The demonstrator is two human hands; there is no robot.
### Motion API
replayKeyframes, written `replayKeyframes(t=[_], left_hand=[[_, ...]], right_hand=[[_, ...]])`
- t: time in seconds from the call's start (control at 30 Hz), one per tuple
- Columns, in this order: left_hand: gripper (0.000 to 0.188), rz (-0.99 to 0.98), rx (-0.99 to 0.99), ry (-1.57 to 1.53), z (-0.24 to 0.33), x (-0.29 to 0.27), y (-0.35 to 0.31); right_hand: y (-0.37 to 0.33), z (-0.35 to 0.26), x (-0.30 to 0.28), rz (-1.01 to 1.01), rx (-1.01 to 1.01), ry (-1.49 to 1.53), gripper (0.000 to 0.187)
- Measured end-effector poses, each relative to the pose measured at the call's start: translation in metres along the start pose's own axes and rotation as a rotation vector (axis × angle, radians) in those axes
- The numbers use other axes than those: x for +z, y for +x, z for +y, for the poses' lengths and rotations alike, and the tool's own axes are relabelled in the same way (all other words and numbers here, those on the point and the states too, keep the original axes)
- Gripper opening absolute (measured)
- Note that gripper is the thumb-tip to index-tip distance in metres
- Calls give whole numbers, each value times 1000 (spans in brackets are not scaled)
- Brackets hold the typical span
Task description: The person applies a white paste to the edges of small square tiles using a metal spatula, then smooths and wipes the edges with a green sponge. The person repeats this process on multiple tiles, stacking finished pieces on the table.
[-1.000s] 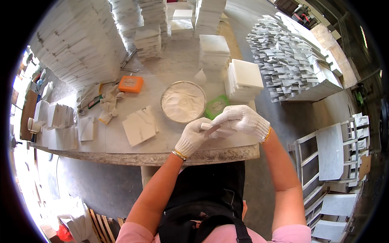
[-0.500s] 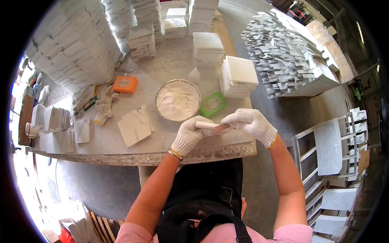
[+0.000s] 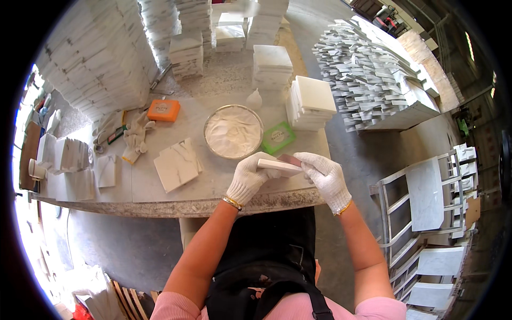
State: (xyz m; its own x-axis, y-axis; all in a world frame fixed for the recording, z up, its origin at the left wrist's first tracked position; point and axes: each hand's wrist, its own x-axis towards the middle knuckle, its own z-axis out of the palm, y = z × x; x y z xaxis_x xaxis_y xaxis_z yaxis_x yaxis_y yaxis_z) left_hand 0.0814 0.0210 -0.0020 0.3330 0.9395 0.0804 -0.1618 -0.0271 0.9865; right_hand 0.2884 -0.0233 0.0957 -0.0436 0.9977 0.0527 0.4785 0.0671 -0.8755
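In my gloved left hand (image 3: pixel 247 177) is a white stone tile (image 3: pixel 279 167), held roughly level with its long edge facing me. My gloved right hand (image 3: pixel 327 179) pinches a thin reddish-brown piece, apparently sandpaper (image 3: pixel 290 159), at the far right edge of the tile. The fingertips of my right hand partly cover both pieces. Just beyond my hands stands a metal bowl (image 3: pixel 208 144) of white powder or paste. A green box (image 3: pixel 278 137) lies to its right, and a veined marble tile (image 3: pixel 177 166) rests on others at its left.
Stacked white tiles (image 3: pixel 313 95) stand at the table's right edge, and tall tile stacks (image 3: pixel 96 58) rise at the far left. An orange box (image 3: pixel 164 110) and loose gloves (image 3: pixel 137 136) lie left of the bowl. A metal rack with slabs (image 3: pixel 425 194) stands to the right.
My right hand has moved slightly left and down, bringing the reddish-brown piece from the tile's near right end to its far right edge. The tile has turned, showing more of its top.
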Motion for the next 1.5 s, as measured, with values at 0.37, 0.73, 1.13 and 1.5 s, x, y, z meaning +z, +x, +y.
replayKeyframes(t=[0.37, 0.73, 1.13, 1.5], left_hand=[[21, -26, 16, 3, 3, -1, 3], [18, -57, -35, -49, 4, 5, -1], [22, -56, 50, 88, 1, -4, 2], [24, -51, 74, 104, -5, -2, 1]], right_hand=[[-10, -7, 10, 95, 72, 1, 27], [-22, 3, 25, 252, -9, -108, 26], [-25, -1, 30, 273, 66, -42, 29], [-31, -1, 30, 313, 155, 25, 32]])
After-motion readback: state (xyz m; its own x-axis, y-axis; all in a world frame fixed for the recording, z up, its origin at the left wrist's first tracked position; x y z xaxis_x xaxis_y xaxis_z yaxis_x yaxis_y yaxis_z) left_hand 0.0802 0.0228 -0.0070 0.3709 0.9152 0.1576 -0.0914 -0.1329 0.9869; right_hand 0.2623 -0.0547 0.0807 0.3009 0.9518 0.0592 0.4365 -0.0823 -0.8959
